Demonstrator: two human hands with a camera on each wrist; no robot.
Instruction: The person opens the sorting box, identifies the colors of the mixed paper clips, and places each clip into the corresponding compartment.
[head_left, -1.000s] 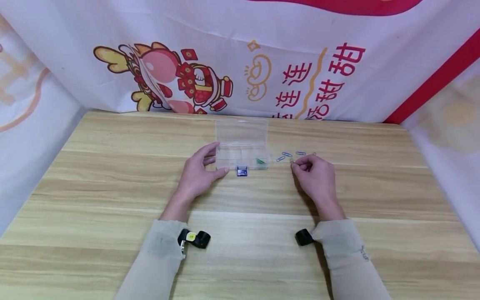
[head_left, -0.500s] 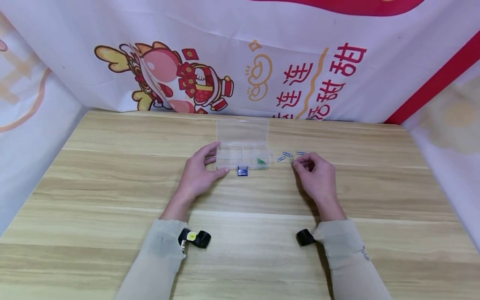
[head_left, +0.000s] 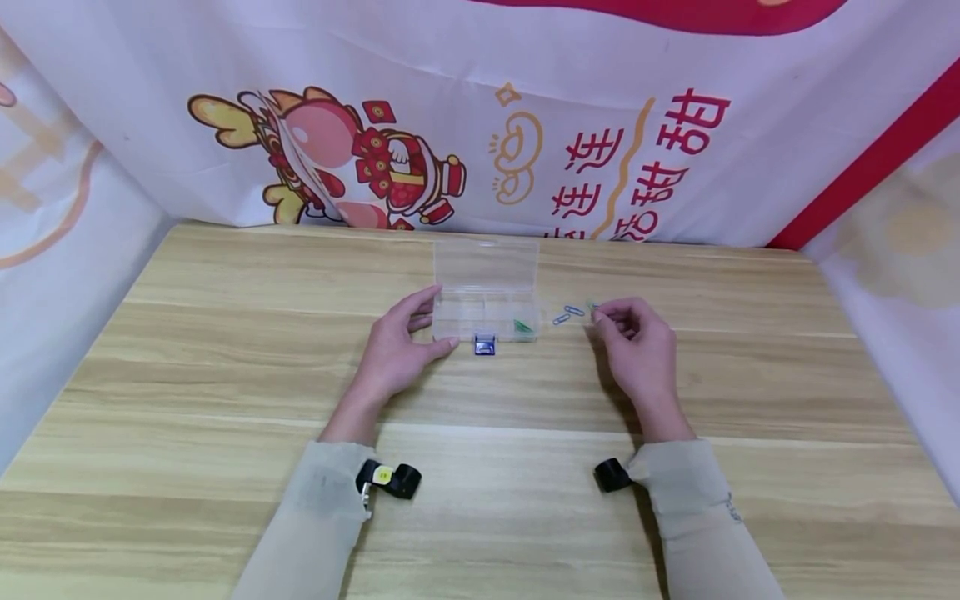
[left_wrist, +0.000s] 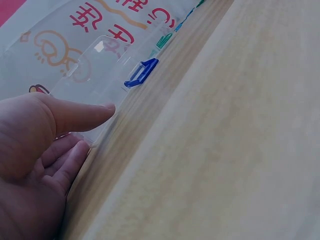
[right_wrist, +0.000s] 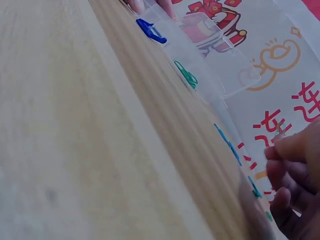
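Note:
A clear plastic compartment box (head_left: 461, 310) stands with its lid (head_left: 486, 265) raised at the back and a blue latch (head_left: 485, 344) in front. My left hand (head_left: 393, 346) holds its left end, thumb along the front side and fingers around the far corner. Green paper clips (head_left: 522, 326) lie in the front right compartment. My right hand (head_left: 637, 342) pinches a green paper clip (right_wrist: 280, 129) between thumb and fingertip, right of the box. Beside that hand, blue paper clips (head_left: 573, 311) lie on the table; others are partly hidden behind the hand.
The wooden table (head_left: 480, 500) reaches back to a printed white cloth (head_left: 480, 125), which hangs close behind the raised lid. In the right wrist view, more blue and green clips (right_wrist: 254, 187) lie below the right hand.
My right hand has shifted slightly right and away from me, the green paper clip in its fingertips. One blue clip formerly visible beside it is now mostly covered. The left hand and box stay put.

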